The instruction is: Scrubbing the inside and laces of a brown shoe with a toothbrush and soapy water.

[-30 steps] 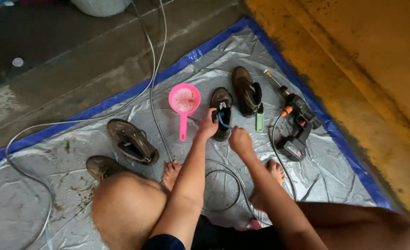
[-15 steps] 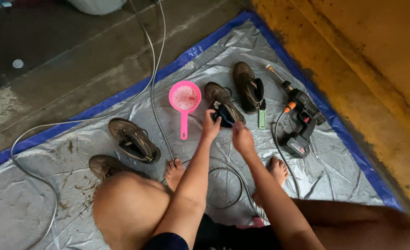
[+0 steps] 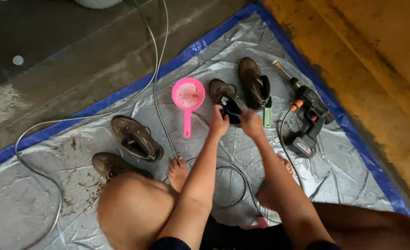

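I look down at my two hands, which meet over a brown shoe (image 3: 223,92) lying on the silver tarp (image 3: 52,203) in front of my knees. My left hand (image 3: 218,124) has its fingers closed on the dark opening of this shoe, at the collar or the tongue; the exact part is hidden under the hand. My right hand (image 3: 250,122) is just beside it on the same opening, and I cannot tell if its fingers are closed or only resting there.

I judge that the shoe is of medium weight, with a stiff sole and a softer upper that will fold under pressure. The surfaces here look wet and muddy, so the leather is probably slippery. The best place to hold it seems to be the collar or the heel, where the edge is thick, not the smooth toe.

A second brown shoe (image 3: 255,83) lies just right of it, touching or almost touching. A pink scoop (image 3: 188,96) with a long handle is just left. A small green object (image 3: 267,115) lies near the right hand, and a cordless spray tool (image 3: 309,120) is further right. Two more shoes (image 3: 135,138) lie well apart at the left, and a grey hose (image 3: 156,69) runs across the tarp.
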